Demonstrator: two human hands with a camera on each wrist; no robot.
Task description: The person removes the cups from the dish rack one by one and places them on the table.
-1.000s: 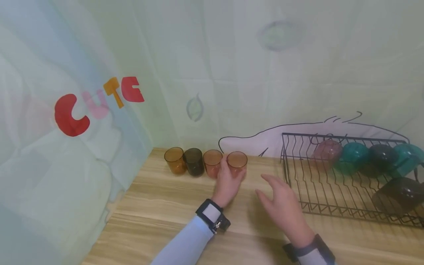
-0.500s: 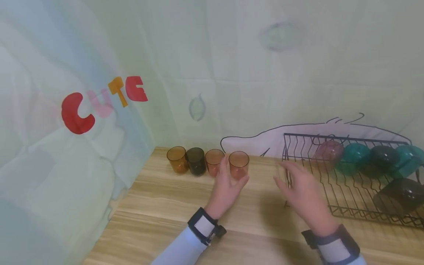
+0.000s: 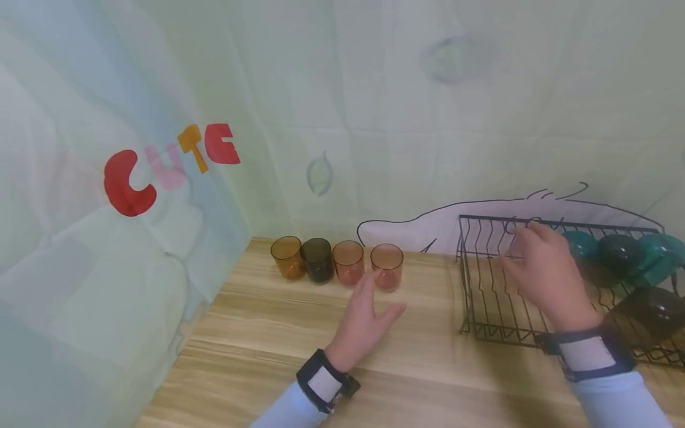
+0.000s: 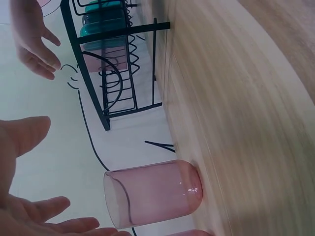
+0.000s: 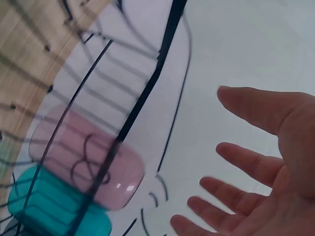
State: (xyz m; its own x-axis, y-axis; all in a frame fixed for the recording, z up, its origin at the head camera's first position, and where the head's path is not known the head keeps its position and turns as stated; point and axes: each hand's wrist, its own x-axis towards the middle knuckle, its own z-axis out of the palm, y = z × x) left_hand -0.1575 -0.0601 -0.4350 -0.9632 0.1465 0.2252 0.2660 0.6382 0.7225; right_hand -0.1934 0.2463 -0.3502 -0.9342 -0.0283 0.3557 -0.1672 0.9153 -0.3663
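My left hand (image 3: 360,330) has its fingers and thumb spread just in front of the rightmost pink glass (image 3: 387,274), which stands upright on the table. In the left wrist view those fingers are beside the rim of that glass (image 4: 157,194). Left of it in a row stand a second pink glass (image 3: 349,268), a dark grey glass (image 3: 319,264) and an amber glass (image 3: 289,261). My right hand (image 3: 551,279) hovers over the rack, fingers apart and holding nothing. In the right wrist view a pink glass (image 5: 93,162) lies tilted in the rack near it, beside a teal glass (image 5: 54,206).
The black wire dish rack (image 3: 497,334) occupies the right side of the wooden table (image 3: 257,339). Further right in it are a dark glass (image 3: 619,252), another teal glass (image 3: 660,255) and a dark glass at the front (image 3: 650,312). A printed cloth (image 3: 299,119) hangs behind.
My right hand has moved right, from beside the rack to above it. The left hand has let go of the rightmost pink glass and drawn back toward me, leaving it standing.
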